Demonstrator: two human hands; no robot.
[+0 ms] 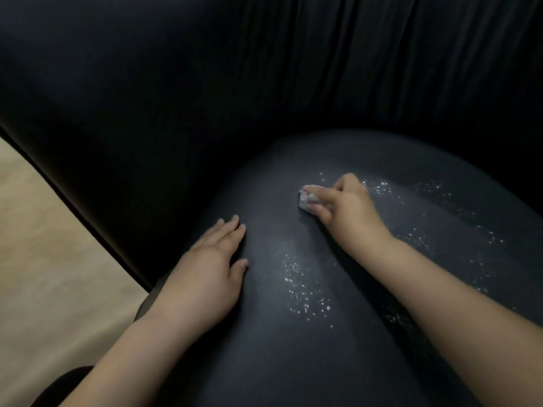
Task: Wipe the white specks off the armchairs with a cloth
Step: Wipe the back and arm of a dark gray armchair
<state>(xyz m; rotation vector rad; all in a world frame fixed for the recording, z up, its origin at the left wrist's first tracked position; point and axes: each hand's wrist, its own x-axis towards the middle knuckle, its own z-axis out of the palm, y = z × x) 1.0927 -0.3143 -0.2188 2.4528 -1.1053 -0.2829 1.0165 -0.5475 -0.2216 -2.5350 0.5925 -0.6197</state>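
We press a small crumpled white cloth (305, 200) against the dark seat cushion (293, 362) of the black armchair (205, 98). Our right hand (343, 207) holds it pinched under the fingertips, fingers curled around the wad, so only its left edge shows beyond them. White specks (305, 292) lie scattered on the cushion: one patch sits nearer to us between our two forearms, and others spread to the right of the right hand and beyond the right forearm. Our left hand (205, 274) rests flat on the cushion, fingers straight and together, thumb out to the side, holding nothing, well apart from the cloth. The pleated backrest curves round behind the cushion. At the left edge we see light wooden floor (44, 259) past the chair's side.
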